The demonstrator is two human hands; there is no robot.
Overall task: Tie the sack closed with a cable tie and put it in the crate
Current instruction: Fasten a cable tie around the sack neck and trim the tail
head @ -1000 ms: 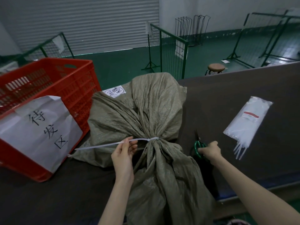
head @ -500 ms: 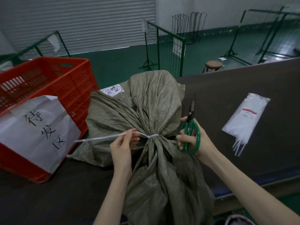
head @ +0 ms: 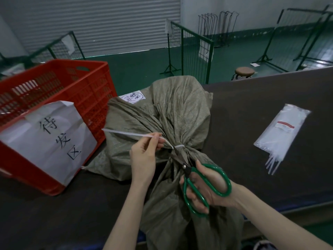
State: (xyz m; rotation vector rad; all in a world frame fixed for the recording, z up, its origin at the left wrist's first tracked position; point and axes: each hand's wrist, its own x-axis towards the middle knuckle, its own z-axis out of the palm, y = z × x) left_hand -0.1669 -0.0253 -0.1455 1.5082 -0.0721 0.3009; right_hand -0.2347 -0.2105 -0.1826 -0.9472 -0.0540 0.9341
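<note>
A grey-green woven sack (head: 176, 114) lies on the dark table (head: 252, 109), its neck cinched by a white cable tie (head: 126, 133). The tie's long tail runs out to the left. My left hand (head: 144, 156) pinches that tail close to the knot and holds it taut. My right hand (head: 207, 188) grips green-handled scissors (head: 203, 184); their blades point up-left and reach the tie right beside the neck. The red plastic crate (head: 86, 91) stands at the left on the table, with a white paper sign on its near side.
A clear bag of spare cable ties (head: 282, 130) lies on the table at the right. Beyond the table are a green floor, green wire fence panels (head: 191, 51), a round stool (head: 244, 72) and a roller shutter.
My right hand picked the scissors up from the table right of the sack and brought them to the tie at the neck. My left hand kept hold of the tail, now lifted slightly.
</note>
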